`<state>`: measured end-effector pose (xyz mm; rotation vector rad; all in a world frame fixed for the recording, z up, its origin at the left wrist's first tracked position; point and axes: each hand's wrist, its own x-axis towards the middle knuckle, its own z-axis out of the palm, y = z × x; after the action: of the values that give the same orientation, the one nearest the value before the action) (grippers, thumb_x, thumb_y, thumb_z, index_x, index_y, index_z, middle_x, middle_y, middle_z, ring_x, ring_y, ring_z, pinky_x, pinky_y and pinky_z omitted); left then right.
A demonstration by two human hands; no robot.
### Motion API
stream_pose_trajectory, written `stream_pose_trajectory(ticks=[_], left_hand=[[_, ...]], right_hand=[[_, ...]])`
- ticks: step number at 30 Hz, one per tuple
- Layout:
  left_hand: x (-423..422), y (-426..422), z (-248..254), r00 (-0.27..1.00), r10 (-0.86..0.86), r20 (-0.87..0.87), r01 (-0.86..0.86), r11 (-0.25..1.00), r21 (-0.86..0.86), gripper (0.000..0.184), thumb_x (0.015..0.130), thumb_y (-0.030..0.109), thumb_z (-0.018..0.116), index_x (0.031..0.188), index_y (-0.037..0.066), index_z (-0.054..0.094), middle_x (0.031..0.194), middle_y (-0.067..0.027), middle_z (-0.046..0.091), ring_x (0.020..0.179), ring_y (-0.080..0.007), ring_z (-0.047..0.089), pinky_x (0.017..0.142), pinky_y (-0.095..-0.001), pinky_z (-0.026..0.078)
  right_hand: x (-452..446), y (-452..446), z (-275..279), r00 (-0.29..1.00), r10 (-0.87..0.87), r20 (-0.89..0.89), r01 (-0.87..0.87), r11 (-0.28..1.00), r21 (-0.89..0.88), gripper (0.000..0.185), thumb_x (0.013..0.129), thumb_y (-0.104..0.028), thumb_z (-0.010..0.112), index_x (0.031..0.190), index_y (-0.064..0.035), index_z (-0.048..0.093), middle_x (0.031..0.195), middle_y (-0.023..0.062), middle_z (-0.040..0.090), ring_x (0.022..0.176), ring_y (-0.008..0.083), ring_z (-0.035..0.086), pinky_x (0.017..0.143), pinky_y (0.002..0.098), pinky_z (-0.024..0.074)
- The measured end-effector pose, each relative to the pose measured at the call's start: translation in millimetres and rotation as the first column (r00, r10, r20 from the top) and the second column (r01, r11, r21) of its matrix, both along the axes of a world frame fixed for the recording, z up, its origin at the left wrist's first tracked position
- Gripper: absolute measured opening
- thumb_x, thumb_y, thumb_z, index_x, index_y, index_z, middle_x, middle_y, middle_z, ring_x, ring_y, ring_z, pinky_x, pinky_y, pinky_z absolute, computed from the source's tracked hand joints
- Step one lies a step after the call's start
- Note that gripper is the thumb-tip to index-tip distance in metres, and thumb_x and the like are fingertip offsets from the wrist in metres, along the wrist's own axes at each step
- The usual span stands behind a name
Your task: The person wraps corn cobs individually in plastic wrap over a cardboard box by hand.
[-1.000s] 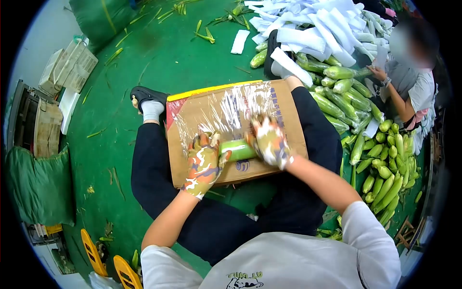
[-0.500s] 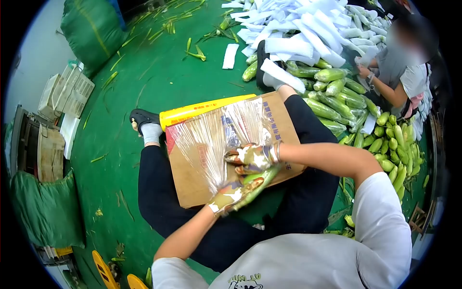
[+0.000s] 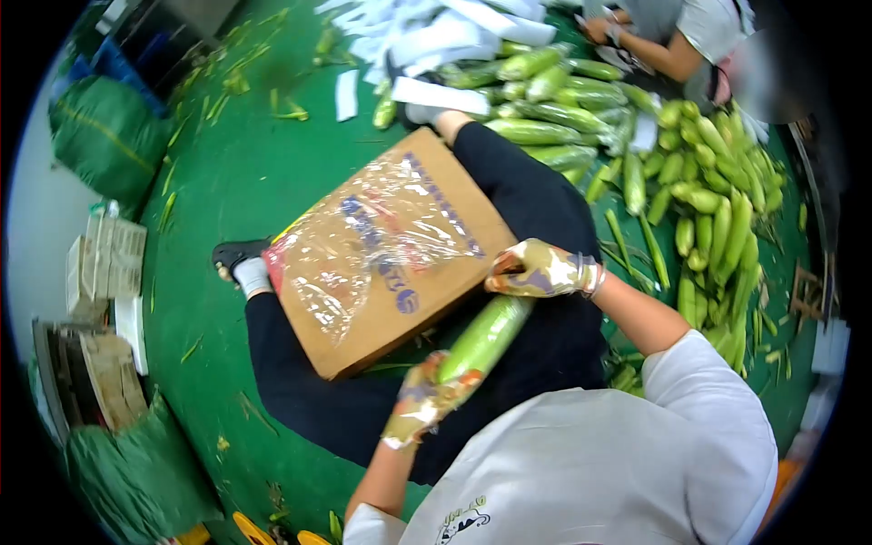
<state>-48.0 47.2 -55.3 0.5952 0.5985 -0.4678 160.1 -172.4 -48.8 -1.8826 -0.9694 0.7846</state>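
Observation:
My left hand [image 3: 425, 400], in a camouflage-patterned glove, is wrapped round the lower end of a green vegetable [image 3: 483, 341] covered in clear film. At its upper end my right hand [image 3: 538, 268], gloved alike, has its fingers bent and closed on the film or the tip; which of them is hidden. The vegetable lies aslant above my lap, beside the near right edge of a cardboard box [image 3: 436, 200]. Crinkled clear film [image 3: 363, 236] covers much of the top of the box.
Wrapped vegetables [image 3: 563, 113] are piled beyond my right leg, with unwrapped ones [image 3: 718, 200] farther right. White foam sleeves [image 3: 436, 41] lie behind them. Another person's arm [image 3: 668, 59] shows at the top right. Green sacks [image 3: 109, 136] and pale crates [image 3: 113, 250] stand at the left.
The vegetable has gone from rolling on the box to being held off its near right edge. Both hands have moved apart along it. The view has swung to the right.

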Motion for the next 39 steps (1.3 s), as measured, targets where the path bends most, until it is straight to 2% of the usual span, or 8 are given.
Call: stream_pose_trajectory(ticks=[6,9,11,16,20,26,32,39], left_hand=[[62,-65,122,0.417,-0.798,0.434,-0.595,0.121,0.795,0.031,0.079,0.017,0.064,0.102,-0.002,0.056,0.094,-0.0168,0.062,0.089,-0.0286,0.057,0.075,-0.0415,0.047],[51,-85,104,0.272,-0.611,0.743,-0.664,0.439,0.605,0.039,0.074,0.012,0.067,0.109,0.001,0.055,0.106,-0.0115,0.06,0.099,-0.0247,0.058,0.09,-0.0387,0.045],[49,-94,59,0.453,-0.448,0.771,-0.547,0.543,0.637,0.049,0.079,0.025,0.066,0.118,0.001,0.049,0.112,-0.0132,0.057,0.102,-0.027,0.056,0.091,-0.0403,0.046],[135,-122,28,0.927,-0.325,0.189,0.193,0.842,0.504,0.057,0.085,0.043,0.062,0.122,0.003,0.046,0.105,-0.0138,0.056,0.091,-0.0257,0.058,0.072,-0.0383,0.053],[258,-141,-23,0.98,0.019,0.2,-0.051,0.987,0.155,0.056,0.084,0.048,0.062,0.116,0.004,0.049,0.099,-0.0126,0.056,0.084,-0.0243,0.057,0.072,-0.0367,0.051],[421,-201,-29,0.807,0.01,0.59,-0.074,0.994,0.085,0.05,0.088,0.035,0.062,0.125,0.005,0.047,0.117,-0.0128,0.053,0.106,-0.0303,0.054,0.089,-0.043,0.046],[359,-129,-20,0.757,-0.259,0.599,-0.134,0.837,0.531,0.035,0.09,0.027,0.06,0.114,0.003,0.056,0.09,-0.0066,0.061,0.077,-0.0184,0.061,0.062,-0.0257,0.048],[138,92,-9,0.898,-0.29,0.332,-0.31,0.119,0.943,0.032,0.091,0.019,0.06,0.118,0.004,0.054,0.107,-0.0105,0.06,0.094,-0.0211,0.06,0.083,-0.0298,0.047]], right_hand=[[-79,6,-13,-0.113,-0.349,-0.93,0.987,0.065,-0.144,0.015,0.081,-0.017,0.071,0.08,-0.0078,0.058,0.072,0.0076,0.062,0.064,0.0198,0.063,0.058,0.0339,0.0548],[-119,24,-22,-0.114,0.013,-0.993,0.976,0.187,-0.11,0.02,0.083,-0.022,0.066,0.091,-0.0042,0.062,0.084,0.0142,0.065,0.074,0.0275,0.066,0.065,0.0408,0.0544],[-154,16,-6,0.368,-0.478,-0.798,0.904,0.384,0.187,0.028,0.087,-0.029,0.062,0.098,-0.0034,0.064,0.097,0.0159,0.064,0.095,0.0292,0.063,0.081,0.0405,0.0518],[-176,-94,38,0.349,-0.193,-0.917,0.748,0.647,0.148,0.05,0.098,-0.031,0.045,0.136,0.0015,0.038,0.13,0.0201,0.05,0.105,0.0253,0.06,0.093,0.0367,0.0477],[-264,-219,-63,0.578,-0.65,0.493,0.793,0.305,-0.528,0.042,0.077,-0.013,0.059,0.117,-0.0045,0.051,0.089,0.0154,0.059,0.079,0.0333,0.06,0.067,0.0444,0.0502],[-344,-202,-177,0.688,-0.576,0.442,0.651,0.22,-0.726,0.027,0.079,-0.018,0.054,0.103,-0.008,0.054,0.101,0.0143,0.056,0.091,0.032,0.059,0.075,0.0438,0.0492],[-330,-223,-211,0.943,-0.104,0.317,0.317,0.582,-0.749,0.031,0.079,-0.02,0.053,0.109,-0.0105,0.051,0.105,0.0086,0.054,0.094,0.0283,0.055,0.083,0.04,0.0448],[-154,-247,-48,0.962,-0.094,0.258,0.267,0.103,-0.958,0.058,0.064,-0.041,0.077,0.108,-0.0109,0.053,0.096,0.0117,0.063,0.083,0.029,0.064,0.07,0.0369,0.0528]])
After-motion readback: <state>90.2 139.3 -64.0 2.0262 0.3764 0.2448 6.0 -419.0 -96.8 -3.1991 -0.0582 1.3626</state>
